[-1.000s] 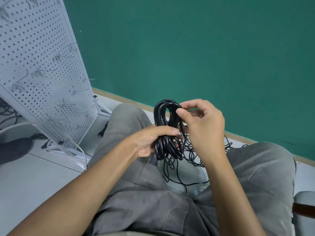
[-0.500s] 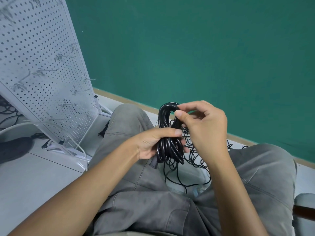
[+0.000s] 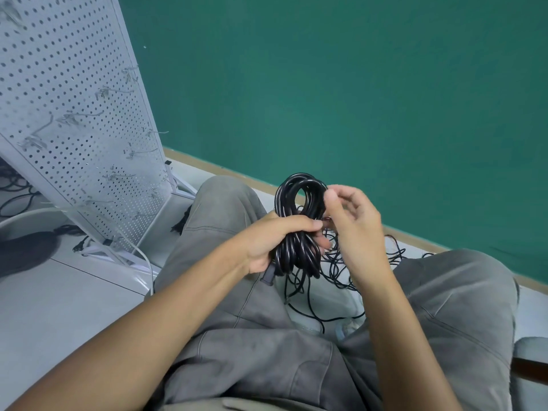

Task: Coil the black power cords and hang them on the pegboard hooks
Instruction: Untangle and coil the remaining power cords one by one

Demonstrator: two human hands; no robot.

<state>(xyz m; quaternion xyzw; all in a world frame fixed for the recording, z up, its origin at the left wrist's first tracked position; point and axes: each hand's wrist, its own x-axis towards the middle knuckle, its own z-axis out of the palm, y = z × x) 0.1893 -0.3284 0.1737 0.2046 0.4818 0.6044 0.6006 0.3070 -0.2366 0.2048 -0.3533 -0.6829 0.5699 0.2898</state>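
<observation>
A green wall [image 3: 355, 99] fills the background, with a tan baseboard [image 3: 225, 170] along its foot. The pale grey tiled floor [image 3: 53, 307] lies below it. Grey trousers [image 3: 267, 351] cover both knees, and a dark round object [image 3: 23, 250] rests on the floor at far left.

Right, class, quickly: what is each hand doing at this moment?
Left hand: closed around the coiled black power cord.
Right hand: pinching beside the coil's top loop; what it grips cannot be told.

Workshop or storeroom: white pegboard [image 3: 71, 120] with hooks, teal wall [image 3: 355, 99], tiled floor [image 3: 59, 307].
</observation>
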